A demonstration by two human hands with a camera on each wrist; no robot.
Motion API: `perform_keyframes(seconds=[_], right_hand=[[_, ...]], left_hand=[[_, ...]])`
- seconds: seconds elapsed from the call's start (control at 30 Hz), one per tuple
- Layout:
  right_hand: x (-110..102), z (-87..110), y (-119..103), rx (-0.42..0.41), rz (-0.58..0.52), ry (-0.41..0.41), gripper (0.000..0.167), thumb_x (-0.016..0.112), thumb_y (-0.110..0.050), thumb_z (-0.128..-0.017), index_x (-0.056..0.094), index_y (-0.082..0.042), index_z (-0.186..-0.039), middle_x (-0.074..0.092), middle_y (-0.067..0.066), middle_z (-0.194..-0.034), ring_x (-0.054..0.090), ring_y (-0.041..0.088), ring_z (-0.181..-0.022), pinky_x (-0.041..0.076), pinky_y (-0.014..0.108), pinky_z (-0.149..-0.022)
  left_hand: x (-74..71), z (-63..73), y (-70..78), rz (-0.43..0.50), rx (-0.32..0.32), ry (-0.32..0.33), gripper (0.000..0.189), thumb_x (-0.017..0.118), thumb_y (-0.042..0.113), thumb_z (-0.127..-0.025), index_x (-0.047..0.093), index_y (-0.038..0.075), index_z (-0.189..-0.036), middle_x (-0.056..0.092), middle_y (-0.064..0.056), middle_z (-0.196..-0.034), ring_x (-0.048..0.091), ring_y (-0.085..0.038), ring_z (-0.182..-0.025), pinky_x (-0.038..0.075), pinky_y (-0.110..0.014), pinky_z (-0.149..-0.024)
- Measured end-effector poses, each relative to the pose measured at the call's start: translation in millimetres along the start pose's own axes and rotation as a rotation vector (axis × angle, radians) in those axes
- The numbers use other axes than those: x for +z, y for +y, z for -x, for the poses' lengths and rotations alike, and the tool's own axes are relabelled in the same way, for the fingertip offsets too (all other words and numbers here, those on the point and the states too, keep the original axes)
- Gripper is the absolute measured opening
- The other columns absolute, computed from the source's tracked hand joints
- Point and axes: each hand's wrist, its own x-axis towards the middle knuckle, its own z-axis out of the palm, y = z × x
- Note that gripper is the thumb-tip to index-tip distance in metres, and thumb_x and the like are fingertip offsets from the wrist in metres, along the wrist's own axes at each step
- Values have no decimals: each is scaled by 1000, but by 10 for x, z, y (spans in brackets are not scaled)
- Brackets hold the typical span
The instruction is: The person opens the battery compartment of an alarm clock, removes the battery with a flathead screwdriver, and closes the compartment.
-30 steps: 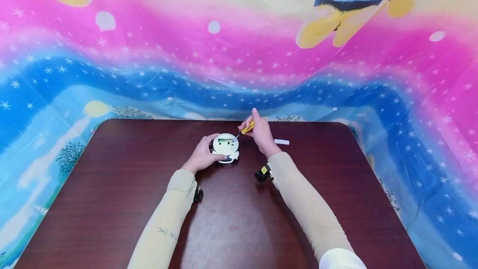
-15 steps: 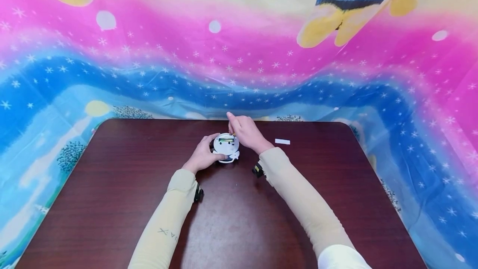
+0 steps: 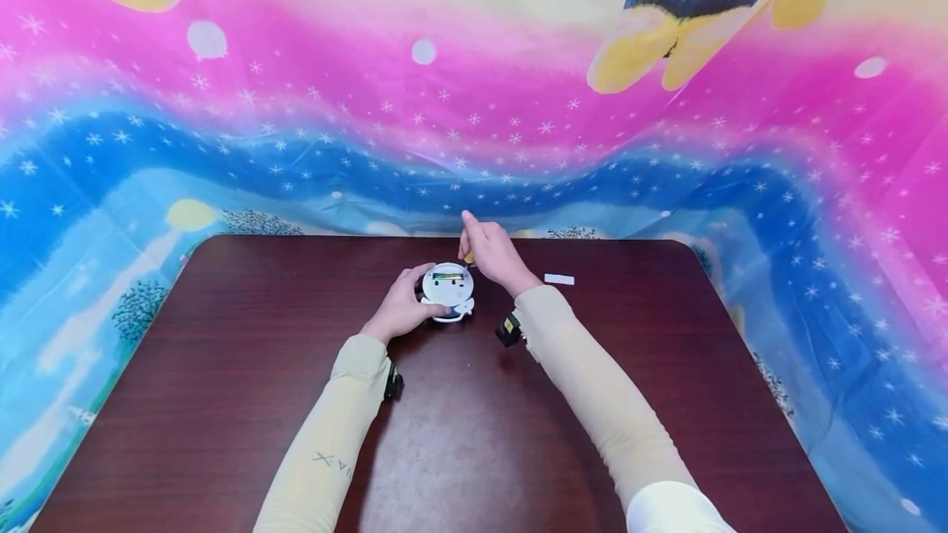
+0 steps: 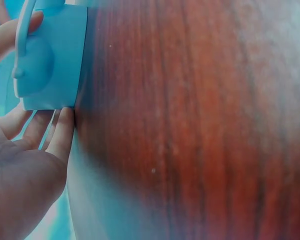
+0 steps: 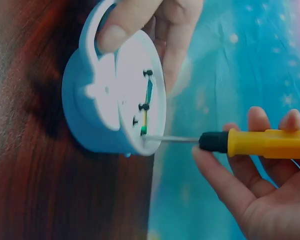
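Observation:
A small round white alarm clock point(image 3: 448, 293) with a looped handle sits on the table, its back turned up and outward. A thin green-and-yellow battery point(image 5: 149, 93) shows in the uncovered slot, near several black knobs. My left hand point(image 3: 403, 303) grips the clock from the left, thumb on the near side; in the left wrist view, fingers lie along the clock's side point(image 4: 65, 65). My right hand point(image 3: 492, 253) holds a yellow screwdriver point(image 5: 262, 144) with a black collar. Its metal shaft reaches the clock's back by the rim, at one end of the battery slot; the exact tip contact is unclear.
On the dark brown wooden table point(image 3: 244, 336), a small flat white strip point(image 3: 559, 279) lies right of my right hand. A patterned cloth backdrop point(image 3: 444, 130) hangs behind the table's far edge.
My right hand has moved left with the screwdriver, from beside the clock to its upper right rim, then tilted slightly. My left hand and the clock have stayed in place.

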Motion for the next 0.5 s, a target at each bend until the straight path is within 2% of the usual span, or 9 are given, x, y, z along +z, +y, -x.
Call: perform_keyframes(seconds=[0.1,0.17,0.33,0.5], right_hand=[[-39,4,87,73,-144,26,69,29,-53,-109,61,-3,-75,69,11,-83,66,31,-82,56,52,-81],[-55,4,130,114,-222,29,68,30,-54,-109,60,-2,-77,68,14,-86,67,35,-90,54,58,-85],[-98,13,209,180,-391,38,67,32,-56,-108,54,0,-79,64,19,-90,66,43,-104,50,62,-93],[-136,31,289,220,-554,73,62,33,-52,-109,50,-1,-78,62,19,-91,64,45,-107,47,61,-97]], left_hand=[[-3,-8,-8,9,0,-1,87,88,16,-78,44,4,-152,50,-18,-136,53,-30,-120,43,-42,-103],[-2,-5,-9,6,2,-3,87,88,16,-78,44,4,-152,50,-18,-136,53,-30,-120,43,-42,-103],[-2,2,-11,-7,-1,-7,87,88,18,-78,44,5,-152,49,-18,-137,52,-30,-121,42,-43,-103],[-8,-4,-13,1,-5,-8,87,88,17,-78,43,4,-152,49,-17,-136,52,-29,-121,43,-42,-103]])
